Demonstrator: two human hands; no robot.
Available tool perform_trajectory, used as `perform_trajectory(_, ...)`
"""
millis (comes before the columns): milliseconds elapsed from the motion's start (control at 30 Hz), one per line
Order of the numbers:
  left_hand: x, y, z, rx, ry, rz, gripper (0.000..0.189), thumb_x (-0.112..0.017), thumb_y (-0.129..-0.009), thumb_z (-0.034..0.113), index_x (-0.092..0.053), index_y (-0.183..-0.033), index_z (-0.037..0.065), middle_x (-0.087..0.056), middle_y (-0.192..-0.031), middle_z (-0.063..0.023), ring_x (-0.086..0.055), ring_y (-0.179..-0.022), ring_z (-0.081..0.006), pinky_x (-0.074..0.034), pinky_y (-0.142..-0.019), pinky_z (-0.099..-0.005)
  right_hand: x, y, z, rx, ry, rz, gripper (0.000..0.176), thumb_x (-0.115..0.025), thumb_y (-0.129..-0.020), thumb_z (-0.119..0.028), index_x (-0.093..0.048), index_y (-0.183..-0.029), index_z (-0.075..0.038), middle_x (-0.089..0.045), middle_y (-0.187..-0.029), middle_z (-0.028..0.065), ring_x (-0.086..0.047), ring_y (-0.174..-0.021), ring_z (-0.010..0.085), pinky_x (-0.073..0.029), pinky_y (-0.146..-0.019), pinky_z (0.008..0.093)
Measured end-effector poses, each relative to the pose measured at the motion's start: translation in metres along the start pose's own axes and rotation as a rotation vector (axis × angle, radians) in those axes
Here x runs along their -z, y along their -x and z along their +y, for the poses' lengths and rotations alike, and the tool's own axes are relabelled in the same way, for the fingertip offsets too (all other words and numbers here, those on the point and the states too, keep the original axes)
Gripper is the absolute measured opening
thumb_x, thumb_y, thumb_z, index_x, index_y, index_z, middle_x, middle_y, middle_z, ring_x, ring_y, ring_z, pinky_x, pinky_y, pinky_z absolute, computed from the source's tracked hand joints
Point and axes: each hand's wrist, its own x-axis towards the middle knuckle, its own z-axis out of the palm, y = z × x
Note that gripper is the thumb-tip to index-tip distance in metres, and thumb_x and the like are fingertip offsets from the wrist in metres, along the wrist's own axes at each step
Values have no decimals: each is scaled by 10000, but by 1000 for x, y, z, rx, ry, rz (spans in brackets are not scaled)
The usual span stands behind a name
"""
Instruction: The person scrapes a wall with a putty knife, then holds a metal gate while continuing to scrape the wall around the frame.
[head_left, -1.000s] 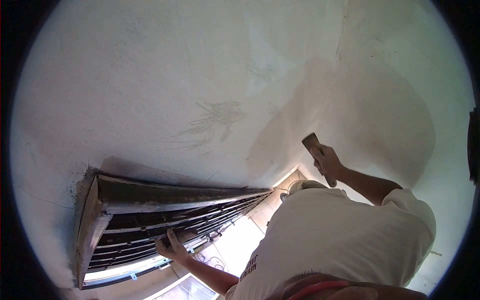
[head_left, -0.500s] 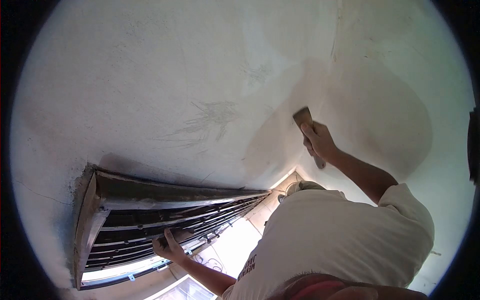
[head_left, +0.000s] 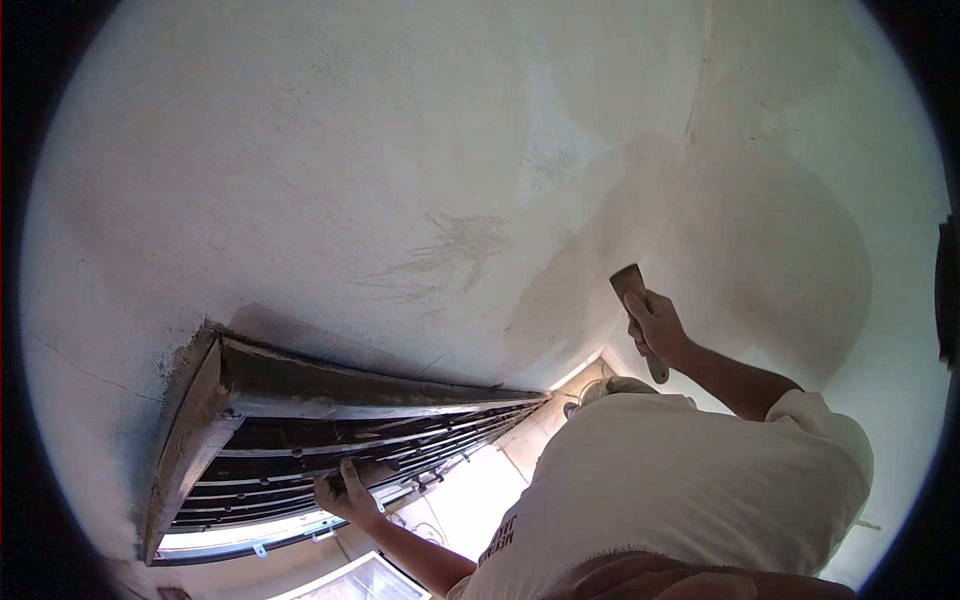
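My right hand (head_left: 655, 328) is closed around the handle of a putty knife (head_left: 630, 285), whose flat brown blade lies against the pale plastered wall (head_left: 400, 150) beside a darker, damp-looking patch (head_left: 760, 250). My left hand (head_left: 342, 497) reaches out to the lower left and grips a bar of the dark metal window grille (head_left: 330, 445). My white T-shirt (head_left: 680, 490) fills the lower right of the view.
The grille sits in a rough window frame (head_left: 190, 430) with crumbled plaster along its edge. Scratch marks (head_left: 445, 255) show on the wall's middle. A wall corner (head_left: 700, 90) runs up at the right. Bright light comes through the opening (head_left: 470, 500) below the grille.
My right hand first slid the putty knife up and to the left along the wall, then drew it back down and to the right. My left hand has kept its hold on the grille.
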Motion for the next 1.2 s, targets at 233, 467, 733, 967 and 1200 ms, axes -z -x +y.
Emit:
perform_trajectory(233, -3, 0, 8, 1, 75, 27, 274, -712, -770, 174, -617, -932, -26, -625, -832, -91, -541, -741, -162, -428, -679, -288, -7, -13, 9, 1, 5, 38, 310, -484, -924, -350, -396, -761, -102, -370, -499, -23, -323, -362, 59, -291, -325, 242)
perform_trajectory(467, -4, 0, 11, -18, 29, 51, 269, -690, -791, 202, -605, -906, -26, -625, -808, -97, -547, -714, -172, -444, -666, -305, 8, 9, 13, 53, 101, 72, 318, -490, -920, -342, -413, -758, -79, -397, -497, -17, -364, -357, 70, -329, -328, 245)
perform_trajectory(733, -5, 1, 10, 52, 37, 41, 273, -704, -781, 156, -610, -951, -36, -621, -846, -97, -533, -750, -169, -430, -689, -299, 5, -9, -16, 62, 100, 42, 341, -467, -929, -345, -409, -720, -82, -394, -488, -13, -382, -355, 74, -336, -319, 254)
perform_trajectory(967, -8, 2, 9, -14, -10, 119, 293, -708, -781, 180, -603, -950, -35, -606, -821, -95, -521, -730, -176, -428, -683, -312, 13, -4, 20, -10, 203, 43, 324, -475, -924, -326, -426, -736, -66, -415, -497, -11, -387, -362, 69, -338, -322, 245)
perform_trajectory(1200, -5, 2, 6, 0, -19, 65, 246, -686, -801, 208, -594, -827, -18, -626, -776, -95, -544, -689, -161, -442, -630, -301, 17, -3, 19, -8, 62, 22, 336, -475, -928, -337, -413, -721, -80, -402, -480, -11, -361, -336, 74, -326, -311, 245)
